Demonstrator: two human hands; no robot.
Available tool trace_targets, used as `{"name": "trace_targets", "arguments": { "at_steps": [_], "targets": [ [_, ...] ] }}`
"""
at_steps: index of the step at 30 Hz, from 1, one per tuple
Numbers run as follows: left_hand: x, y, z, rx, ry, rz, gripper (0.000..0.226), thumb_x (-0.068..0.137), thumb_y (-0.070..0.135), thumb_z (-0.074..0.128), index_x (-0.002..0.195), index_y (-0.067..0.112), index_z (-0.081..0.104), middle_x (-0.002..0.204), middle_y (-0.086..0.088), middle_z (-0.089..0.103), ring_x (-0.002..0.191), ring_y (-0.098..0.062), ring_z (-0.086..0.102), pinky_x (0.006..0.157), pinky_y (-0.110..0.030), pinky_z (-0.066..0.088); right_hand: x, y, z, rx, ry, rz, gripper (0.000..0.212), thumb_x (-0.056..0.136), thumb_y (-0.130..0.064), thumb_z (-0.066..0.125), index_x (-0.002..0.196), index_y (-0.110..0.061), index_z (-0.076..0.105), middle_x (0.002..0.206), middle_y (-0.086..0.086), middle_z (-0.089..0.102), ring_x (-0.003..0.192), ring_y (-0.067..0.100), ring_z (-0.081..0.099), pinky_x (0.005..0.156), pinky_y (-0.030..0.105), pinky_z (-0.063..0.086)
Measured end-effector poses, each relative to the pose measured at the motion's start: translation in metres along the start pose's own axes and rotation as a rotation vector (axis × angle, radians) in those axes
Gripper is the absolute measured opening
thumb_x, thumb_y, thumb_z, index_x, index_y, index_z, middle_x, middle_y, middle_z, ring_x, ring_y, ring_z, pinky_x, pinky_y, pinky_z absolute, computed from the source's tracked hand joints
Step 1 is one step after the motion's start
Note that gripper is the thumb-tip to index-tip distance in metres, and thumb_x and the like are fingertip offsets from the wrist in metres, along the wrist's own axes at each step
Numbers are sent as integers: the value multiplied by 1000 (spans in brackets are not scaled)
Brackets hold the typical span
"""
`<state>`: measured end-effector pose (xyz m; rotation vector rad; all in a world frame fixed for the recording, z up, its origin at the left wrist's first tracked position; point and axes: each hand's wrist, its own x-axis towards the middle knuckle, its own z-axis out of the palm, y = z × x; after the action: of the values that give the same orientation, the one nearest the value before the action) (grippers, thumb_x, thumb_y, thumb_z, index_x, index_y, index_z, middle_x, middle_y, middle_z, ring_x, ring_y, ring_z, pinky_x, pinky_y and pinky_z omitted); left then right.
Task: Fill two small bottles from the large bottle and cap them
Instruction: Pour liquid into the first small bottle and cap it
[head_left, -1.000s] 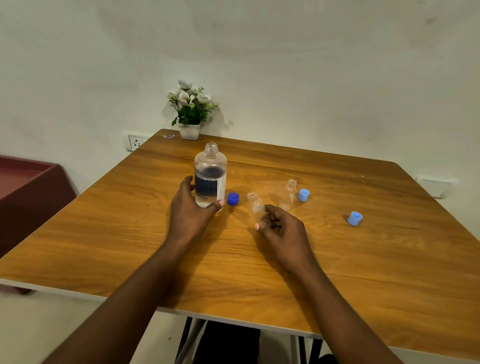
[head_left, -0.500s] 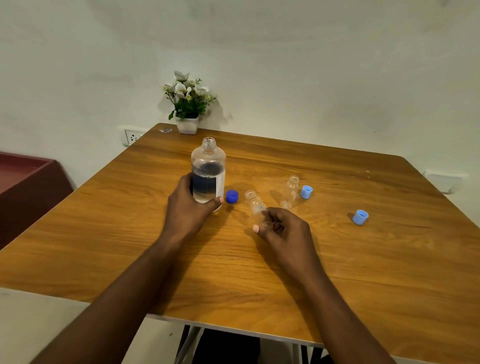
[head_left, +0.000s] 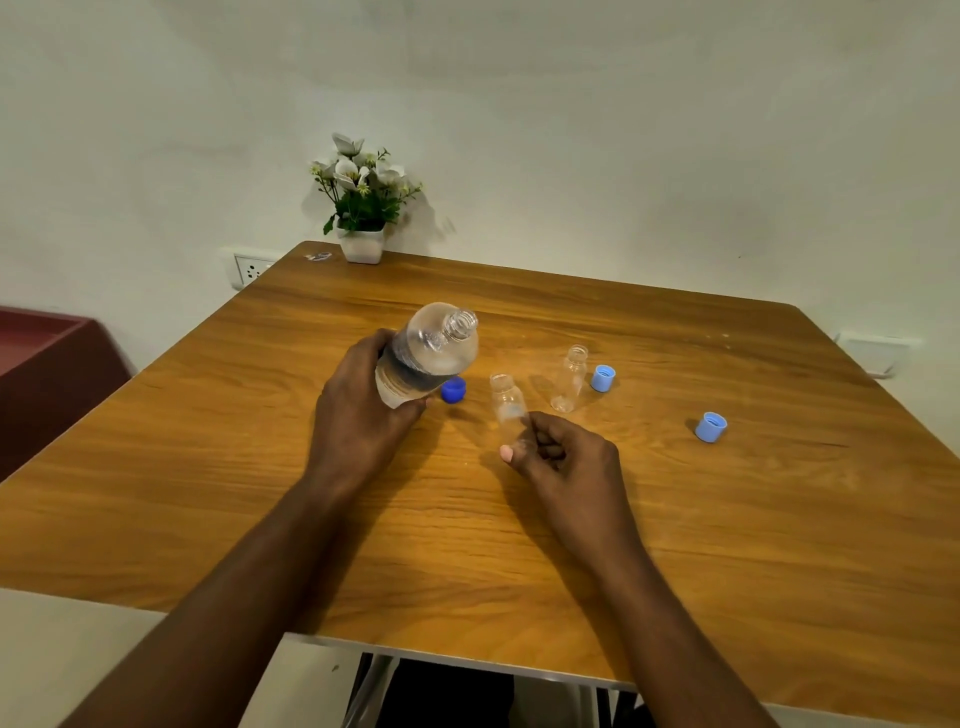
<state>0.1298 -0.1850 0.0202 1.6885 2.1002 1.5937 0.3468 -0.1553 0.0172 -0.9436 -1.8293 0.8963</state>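
Observation:
My left hand (head_left: 358, 410) grips the large clear bottle (head_left: 428, 353), uncapped and partly filled, lifted off the table and tilted with its mouth toward the right. My right hand (head_left: 558, 457) holds the base of a small empty bottle (head_left: 508, 408), upright, just right of the large one. A second small empty bottle (head_left: 570, 378) stands behind it. A dark blue cap (head_left: 454, 389) lies beside the large bottle. One light blue cap (head_left: 602, 378) rests by the second small bottle, another light blue cap (head_left: 710, 427) lies further right.
The wooden table (head_left: 675, 545) meets a white wall at the back. A white pot of flowers (head_left: 362, 208) stands at the far left corner. A wall socket (head_left: 249, 270) and a dark red cabinet (head_left: 47, 374) are at the left.
My left hand has lifted the large bottle from standing upright and tilted its mouth toward the small bottle. My right hand has kept hold of the small bottle.

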Motion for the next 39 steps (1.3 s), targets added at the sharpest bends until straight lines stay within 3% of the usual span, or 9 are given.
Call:
{"name": "trace_targets", "arguments": {
  "at_steps": [6, 13, 18, 21, 31, 39],
  "targets": [
    [0, 0, -2, 25, 20, 37, 72, 69, 31, 84, 130, 22, 47, 125, 4, 57, 107, -4, 51, 82, -19, 42, -1, -2, 0, 0, 7, -32, 21, 82, -27, 70, 87, -47, 67, 78, -10, 69, 72, 5, 64, 70, 28, 52],
    [0, -2, -7, 84, 57, 67, 67, 72, 15, 80, 131, 14, 49, 125, -3, 58, 110, -18, 56, 84, -30, 47, -1, 0, 0, -10, -18, -17, 20, 82, -30, 67, 101, -27, 71, 77, -12, 66, 76, 8, 63, 72, 35, 53],
    [-3, 5, -10, 133, 64, 125, 61, 75, 9, 77, 130, 6, 50, 123, -11, 59, 108, -26, 58, 80, -38, 51, -2, -1, 0, -5, -23, -22, 20, 85, -26, 69, 104, -29, 70, 78, -13, 66, 76, 7, 63, 72, 33, 53],
    [-4, 9, -10, 169, 52, 151, 58, 76, 1, 75, 128, 4, 51, 123, -13, 59, 109, -29, 58, 80, -43, 52, -3, 0, -1, -19, -39, -9, 27, 87, -24, 69, 113, -20, 69, 84, -11, 67, 82, 9, 64, 75, 33, 54],
    [-3, 9, -10, 207, 47, 198, 60, 73, -5, 74, 127, 2, 51, 123, -15, 58, 112, -30, 56, 86, -43, 51, -3, -1, -2, -21, -43, -11, 31, 88, -21, 68, 119, -16, 68, 91, -6, 70, 87, 8, 65, 77, 28, 53],
    [-3, 6, -11, 255, 66, 223, 62, 71, -7, 73, 128, 2, 49, 126, -16, 57, 120, -32, 53, 92, -46, 50, -4, -3, -2, -46, -56, -24, 29, 87, -25, 66, 114, -18, 69, 87, -5, 70, 83, 11, 65, 76, 39, 53]
  ]
}}
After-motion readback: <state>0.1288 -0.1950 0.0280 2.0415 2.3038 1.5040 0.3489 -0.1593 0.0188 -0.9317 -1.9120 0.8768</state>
